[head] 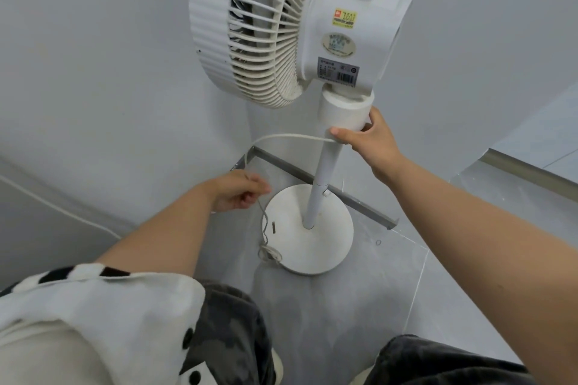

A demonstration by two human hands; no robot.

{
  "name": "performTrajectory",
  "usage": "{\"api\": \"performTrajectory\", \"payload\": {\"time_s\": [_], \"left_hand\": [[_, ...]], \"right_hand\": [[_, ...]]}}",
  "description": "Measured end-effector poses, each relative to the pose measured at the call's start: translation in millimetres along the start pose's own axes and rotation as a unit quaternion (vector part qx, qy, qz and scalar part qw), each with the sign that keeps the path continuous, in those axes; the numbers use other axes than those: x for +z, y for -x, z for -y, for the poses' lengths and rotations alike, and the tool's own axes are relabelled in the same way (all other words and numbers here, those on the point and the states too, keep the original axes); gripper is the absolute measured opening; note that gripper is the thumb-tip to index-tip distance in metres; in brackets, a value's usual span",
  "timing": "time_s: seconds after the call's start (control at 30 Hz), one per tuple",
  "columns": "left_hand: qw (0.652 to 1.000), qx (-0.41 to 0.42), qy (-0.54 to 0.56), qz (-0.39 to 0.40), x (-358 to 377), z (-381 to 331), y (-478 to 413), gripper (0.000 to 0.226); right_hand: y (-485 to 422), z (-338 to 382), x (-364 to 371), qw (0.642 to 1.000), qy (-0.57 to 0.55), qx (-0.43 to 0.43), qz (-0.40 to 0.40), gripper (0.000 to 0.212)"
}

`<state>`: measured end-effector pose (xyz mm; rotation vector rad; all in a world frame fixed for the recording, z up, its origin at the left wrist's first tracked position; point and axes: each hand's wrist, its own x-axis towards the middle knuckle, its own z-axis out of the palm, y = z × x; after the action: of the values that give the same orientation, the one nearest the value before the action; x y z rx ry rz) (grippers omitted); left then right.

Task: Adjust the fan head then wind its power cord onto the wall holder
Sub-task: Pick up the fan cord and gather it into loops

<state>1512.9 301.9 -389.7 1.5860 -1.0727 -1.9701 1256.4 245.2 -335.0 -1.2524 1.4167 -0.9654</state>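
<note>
Right hand: clasped round pole. Left hand, left of pole: cord pinched. Risk: fan tipped if cord is tugged.

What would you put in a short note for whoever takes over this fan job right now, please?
Left hand: pinches the power cord above the fan base.
Right hand: grips the pole just under the collar below the fan head.
Cord: runs from the pole by the right thumb, arcs left to the left hand, then hangs down to a loose bunch beside the base.
Done: cannot tell whether the head is set.
Left: wind the cord onto the wall holder; no holder shows in this view.
</note>
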Motion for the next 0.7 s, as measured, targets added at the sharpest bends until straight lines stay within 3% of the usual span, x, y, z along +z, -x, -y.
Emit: {"api": "performTrajectory", "payload": {"time_s": [0.1,0.17,0.27,0.43,0.7], "left_hand": [[0.987,0.065,0.146,0.037,-2,-20,13,0.013],[0.973,0.104,0.199,0.057,1,-37,19,0.019],[0.978,0.12,0.16,0.065,8,-53,21,0.039],[0.99,0.102,0.086,0.043,15,-58,24,0.02],[0.997,0.066,0.034,0.014,27,-61,33,0.023]], "right_hand": [[2,-1,0,1.0,0.02,-0.001,0.005,0.077],[7,-1,2,0.999,0.035,0.001,0.014,0.08],[15,1,9,0.999,0.036,-0.002,0.027,0.082],[22,3,14,0.999,0.03,0.003,0.02,0.083],[31,12,4,0.998,0.06,0.013,0.024,0.074]]}}
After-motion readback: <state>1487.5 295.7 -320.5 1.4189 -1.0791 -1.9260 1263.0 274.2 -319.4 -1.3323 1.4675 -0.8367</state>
